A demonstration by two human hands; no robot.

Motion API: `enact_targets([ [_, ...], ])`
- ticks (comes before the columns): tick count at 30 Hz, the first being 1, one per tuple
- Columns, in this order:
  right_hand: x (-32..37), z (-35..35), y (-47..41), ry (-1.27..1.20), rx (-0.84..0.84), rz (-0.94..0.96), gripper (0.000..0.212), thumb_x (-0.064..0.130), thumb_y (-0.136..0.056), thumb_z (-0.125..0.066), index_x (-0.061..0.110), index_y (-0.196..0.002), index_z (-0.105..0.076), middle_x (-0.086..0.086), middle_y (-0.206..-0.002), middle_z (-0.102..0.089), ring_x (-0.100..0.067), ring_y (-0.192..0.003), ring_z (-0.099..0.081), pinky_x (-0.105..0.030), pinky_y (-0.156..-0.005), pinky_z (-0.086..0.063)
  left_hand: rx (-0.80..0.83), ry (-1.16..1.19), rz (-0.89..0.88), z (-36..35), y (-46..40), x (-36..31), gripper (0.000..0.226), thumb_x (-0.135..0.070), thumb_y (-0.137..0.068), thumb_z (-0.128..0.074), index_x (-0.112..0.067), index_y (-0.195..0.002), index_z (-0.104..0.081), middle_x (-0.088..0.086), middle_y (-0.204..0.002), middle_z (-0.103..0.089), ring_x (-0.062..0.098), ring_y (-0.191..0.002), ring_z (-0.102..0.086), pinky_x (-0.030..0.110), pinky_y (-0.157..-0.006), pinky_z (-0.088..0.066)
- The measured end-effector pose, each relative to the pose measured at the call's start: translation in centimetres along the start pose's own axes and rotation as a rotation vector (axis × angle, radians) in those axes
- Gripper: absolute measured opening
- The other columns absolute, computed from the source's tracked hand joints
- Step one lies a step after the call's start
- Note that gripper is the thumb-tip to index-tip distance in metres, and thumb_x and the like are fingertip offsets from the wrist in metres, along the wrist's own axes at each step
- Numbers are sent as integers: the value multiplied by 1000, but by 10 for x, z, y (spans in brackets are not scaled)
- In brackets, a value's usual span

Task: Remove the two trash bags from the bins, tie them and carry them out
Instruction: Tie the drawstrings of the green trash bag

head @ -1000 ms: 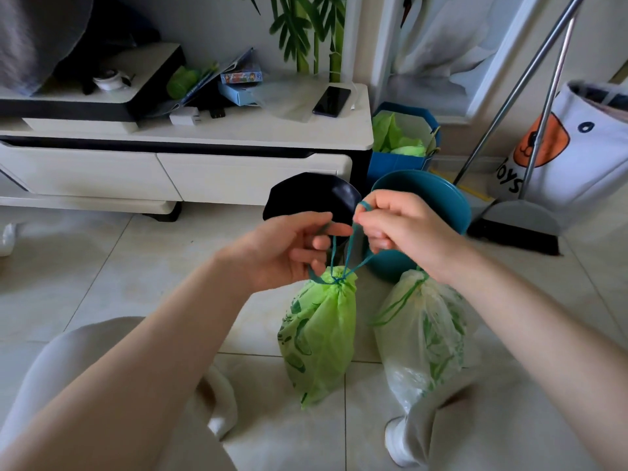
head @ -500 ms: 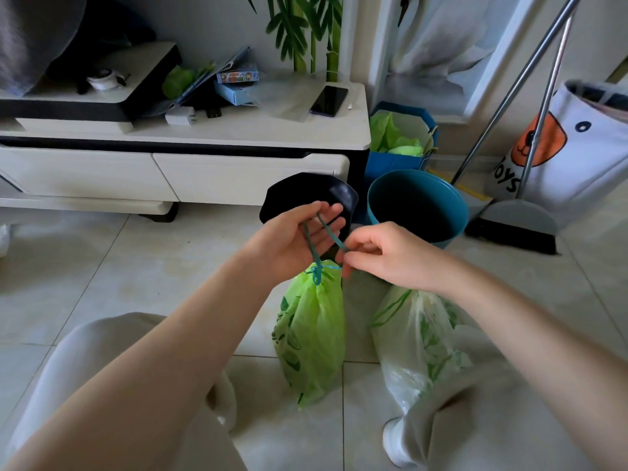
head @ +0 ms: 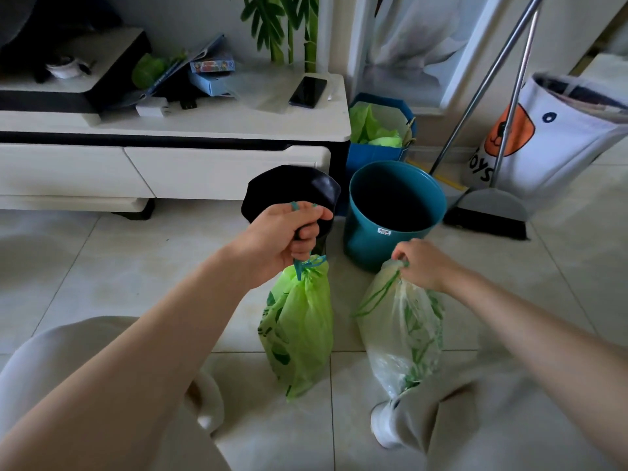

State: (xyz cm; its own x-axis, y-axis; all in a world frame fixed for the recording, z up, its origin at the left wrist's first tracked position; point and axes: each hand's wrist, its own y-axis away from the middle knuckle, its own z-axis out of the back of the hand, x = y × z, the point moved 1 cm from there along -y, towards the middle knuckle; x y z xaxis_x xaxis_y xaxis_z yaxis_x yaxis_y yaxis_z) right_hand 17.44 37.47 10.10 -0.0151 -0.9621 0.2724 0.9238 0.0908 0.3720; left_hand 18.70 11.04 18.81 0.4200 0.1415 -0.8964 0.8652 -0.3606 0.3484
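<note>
My left hand (head: 289,232) is closed on the teal drawstring of a bright green trash bag (head: 299,328), whose neck is cinched tight; the bag hangs down to the tiled floor. To its right, my right hand (head: 424,263) grips the gathered top of a pale translucent trash bag (head: 404,334) with green print and a green drawstring. Behind the bags stand a small black bin (head: 292,192), partly hidden by my left hand, and a teal bin (head: 390,212) with no bag in it.
A low white TV cabinet (head: 204,158) with a phone (head: 307,91) on top runs along the wall. A blue box of green bags (head: 377,134), a broom and dustpan (head: 486,205) and a white toy bag (head: 550,137) stand at the right. My knees fill the foreground.
Both hands were working the green bag's drawstring. My left hand now holds that string alone in a fist, and my right hand has moved right and down onto the pale bag's top.
</note>
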Motion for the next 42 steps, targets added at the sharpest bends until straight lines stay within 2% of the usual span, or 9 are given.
enact_targets([
  [6,-28,-5,-1,108,30,-5,43,32,-87,-53,17,-126,-57,-11,-122,-63,-30,-111,-58,-37,-94,-44,-3,-51,4,1,0,0,13,-14,-97,-49,-7,-93,-59,-4,-54,-33,9,-49,-24,27,-53,-13],
  [11,-26,-5,-1,105,-13,7,9,24,-80,-58,18,-79,-64,-1,-84,-64,-23,-83,-60,-36,-70,-48,-12,-64,14,0,-2,-1,13,-14,-98,-49,-6,-96,-59,-3,-55,-33,10,-48,-25,26,-52,-15],
  [17,-27,12,-4,342,-141,-65,29,14,-84,-53,25,-58,-47,0,-81,-48,-22,-82,-50,-30,-64,-37,-26,-81,18,4,-4,-1,13,-14,-98,-49,-7,-95,-59,-5,-53,-37,9,-46,-28,23,-48,-20],
  [21,-33,15,-6,507,-181,-99,20,10,-87,-50,15,-91,-68,-6,-101,-59,-26,-103,-52,-34,-75,-43,-34,-86,25,3,-5,-1,13,-14,-98,-49,-7,-94,-59,-4,-54,-38,9,-46,-27,23,-48,-20],
  [23,-36,15,-4,504,-157,-109,18,14,-87,-52,15,-94,-68,-7,-102,-63,-27,-101,-55,-35,-79,-45,-33,-88,24,3,-5,-1,14,-14,-98,-49,-7,-94,-60,-4,-54,-38,9,-47,-27,23,-48,-20],
  [26,-38,19,1,312,-113,-148,13,29,-86,-60,19,-79,-65,-1,-84,-65,-22,-82,-60,-33,-71,-48,-29,-108,23,2,-5,-1,14,-14,-98,-49,-6,-95,-60,-4,-55,-38,10,-47,-27,24,-49,-21],
  [34,-41,27,17,-73,-87,-152,44,46,-81,-67,16,-55,-49,1,-54,-50,-15,-53,-47,-28,-51,-34,-35,-129,36,5,-6,1,15,-16,-98,-49,-7,-94,-60,-3,-58,-37,9,-46,-27,24,-50,-20],
  [39,-2,32,39,-743,-20,-58,20,23,-86,-67,7,-77,-62,-5,-64,-64,-14,-58,-61,-28,-60,-51,-34,-121,33,4,-4,2,15,-15,-98,-49,-6,-94,-61,-3,-57,-39,9,-46,-29,23,-49,-22],
  [42,24,13,41,-712,-2,122,3,8,-84,-66,9,-87,-65,-3,-80,-70,-13,-71,-68,-28,-71,-54,-36,-121,32,4,-3,1,15,-15,-98,-50,-6,-95,-61,-3,-57,-40,9,-45,-31,23,-49,-23],
])
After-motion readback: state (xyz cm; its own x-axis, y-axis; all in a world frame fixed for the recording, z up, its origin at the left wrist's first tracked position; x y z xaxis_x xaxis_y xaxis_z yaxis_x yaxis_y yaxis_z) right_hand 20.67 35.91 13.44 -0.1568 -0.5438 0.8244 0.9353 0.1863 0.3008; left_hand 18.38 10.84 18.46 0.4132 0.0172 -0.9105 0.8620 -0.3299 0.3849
